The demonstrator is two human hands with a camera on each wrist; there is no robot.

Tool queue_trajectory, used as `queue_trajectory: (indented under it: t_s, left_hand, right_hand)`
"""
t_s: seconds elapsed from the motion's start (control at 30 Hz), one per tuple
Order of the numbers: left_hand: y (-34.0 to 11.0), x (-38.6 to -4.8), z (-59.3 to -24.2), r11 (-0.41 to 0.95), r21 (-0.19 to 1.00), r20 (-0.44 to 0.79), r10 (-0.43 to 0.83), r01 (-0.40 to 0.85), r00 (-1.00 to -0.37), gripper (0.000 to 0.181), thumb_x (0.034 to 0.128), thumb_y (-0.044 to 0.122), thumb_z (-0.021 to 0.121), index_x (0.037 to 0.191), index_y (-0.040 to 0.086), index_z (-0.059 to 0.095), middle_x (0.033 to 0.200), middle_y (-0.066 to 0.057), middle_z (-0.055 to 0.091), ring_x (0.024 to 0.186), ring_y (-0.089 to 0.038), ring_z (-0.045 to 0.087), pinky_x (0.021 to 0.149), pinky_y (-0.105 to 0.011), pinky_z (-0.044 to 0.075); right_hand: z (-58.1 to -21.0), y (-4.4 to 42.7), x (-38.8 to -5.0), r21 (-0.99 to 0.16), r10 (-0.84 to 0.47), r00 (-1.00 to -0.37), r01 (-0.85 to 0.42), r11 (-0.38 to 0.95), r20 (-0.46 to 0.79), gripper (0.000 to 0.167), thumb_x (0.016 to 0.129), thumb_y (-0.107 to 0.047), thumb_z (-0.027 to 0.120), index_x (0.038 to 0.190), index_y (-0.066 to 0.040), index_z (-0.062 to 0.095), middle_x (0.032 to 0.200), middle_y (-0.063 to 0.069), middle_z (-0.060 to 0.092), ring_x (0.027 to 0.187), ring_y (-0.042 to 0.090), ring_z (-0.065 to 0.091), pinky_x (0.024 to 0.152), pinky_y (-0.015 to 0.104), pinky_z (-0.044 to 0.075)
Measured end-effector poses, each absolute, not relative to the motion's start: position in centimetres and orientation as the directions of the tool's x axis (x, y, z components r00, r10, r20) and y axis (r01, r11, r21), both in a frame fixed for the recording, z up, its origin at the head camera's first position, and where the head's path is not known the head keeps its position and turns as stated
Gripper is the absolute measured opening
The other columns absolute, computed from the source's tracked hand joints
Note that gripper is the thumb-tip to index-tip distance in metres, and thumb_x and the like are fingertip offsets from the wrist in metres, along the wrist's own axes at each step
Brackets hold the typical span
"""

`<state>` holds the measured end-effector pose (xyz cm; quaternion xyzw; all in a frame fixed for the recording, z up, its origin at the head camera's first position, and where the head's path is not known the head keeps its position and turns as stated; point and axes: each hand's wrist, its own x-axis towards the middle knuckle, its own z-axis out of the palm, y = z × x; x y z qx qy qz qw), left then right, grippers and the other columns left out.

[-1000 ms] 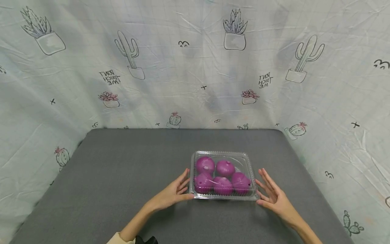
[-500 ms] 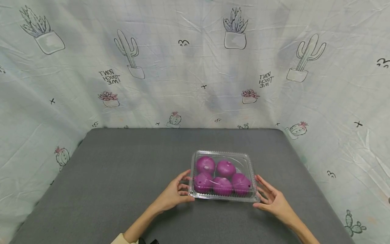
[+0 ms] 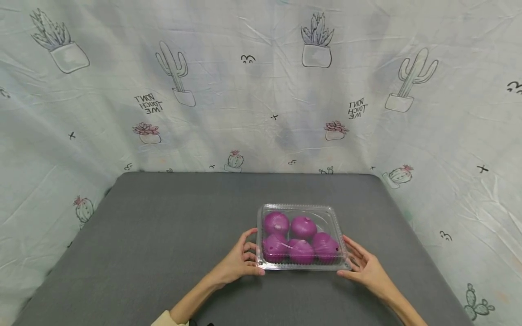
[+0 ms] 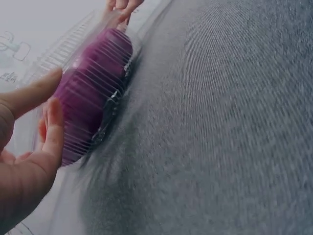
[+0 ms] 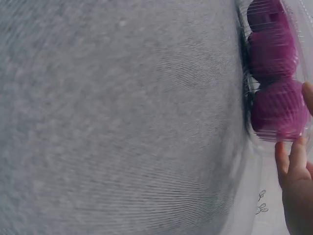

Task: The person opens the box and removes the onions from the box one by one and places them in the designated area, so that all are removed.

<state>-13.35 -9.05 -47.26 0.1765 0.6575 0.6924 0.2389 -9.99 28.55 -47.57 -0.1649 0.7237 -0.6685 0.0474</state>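
A clear plastic box with several purple onions inside sits right of centre on the grey table, its lid closed. My left hand grips its left side, thumb at the near left corner and fingers curled along the edge. At the right side my right hand grips it the same way, thumb near the front corner. In the left wrist view the left hand holds the box's end beside the onions. The right wrist view has the right hand's fingers touching the box's end below the onions.
The grey table extends around the box on every side. Behind it and at both sides hangs a pale cloth printed with cacti and potted plants.
Both hands have closed in on the box's sides, the right one moving left to meet it. The box has shifted slightly toward me and to the right in the head view.
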Motion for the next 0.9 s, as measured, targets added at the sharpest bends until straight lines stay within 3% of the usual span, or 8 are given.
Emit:
queue_trajectory:
  t_s: [0.17,0.33,0.57,0.9]
  left_hand:
    - [-8.6,-13.5,-47.8,-0.063,0.993,-0.046,0.576,-0.1,-0.816,0.101,0.0797,-0.001,0.075,0.151,0.016,0.006,0.112,-0.014,0.049,0.092,-0.017,0.06,0.076,-0.026,0.052]
    - [-8.5,-13.7,-48.1,-0.089,0.988,-0.047,0.602,-0.125,-0.797,0.095,0.0869,0.003,0.069,0.151,0.016,0.001,0.118,-0.015,0.053,0.103,-0.018,0.06,0.083,-0.027,0.05]
    - [-7.5,-13.7,-48.1,-0.124,0.969,-0.102,0.583,-0.212,-0.806,0.084,0.0887,-0.001,0.063,0.148,0.013,0.006,0.096,-0.005,0.055,0.079,-0.01,0.057,0.076,-0.029,0.052]
    - [-6.6,-13.3,-47.7,-0.134,0.963,-0.147,0.463,-0.232,-0.874,0.067,0.0844,-0.003,0.064,0.139,0.002,0.026,0.087,0.0,0.055,0.072,-0.008,0.057,0.069,-0.027,0.05]
  right_hand:
    - [-47.2,28.3,-10.0,-0.981,-0.27,-0.957,-0.142,0.131,0.103,0.085,0.076,0.009,0.073,0.145,0.011,0.024,0.143,-0.005,0.039,0.119,-0.006,0.047,0.094,0.015,0.042]
    - [-47.0,28.3,-10.3,-0.97,-0.228,-0.972,-0.101,0.222,0.049,0.084,0.075,0.004,0.077,0.145,0.008,0.03,0.14,0.009,0.042,0.113,-0.005,0.052,0.091,0.016,0.045]
    - [-46.8,29.0,-10.3,-0.962,-0.215,-0.975,-0.104,0.253,0.049,0.083,0.074,0.005,0.077,0.143,0.009,0.032,0.118,0.004,0.057,0.109,-0.005,0.055,0.088,0.015,0.046]
    - [-46.8,28.9,-10.0,-0.979,-0.2,-0.976,-0.124,0.161,0.09,0.078,0.074,0.012,0.074,0.137,0.015,0.029,0.113,0.003,0.059,0.105,0.001,0.058,0.088,0.015,0.047]
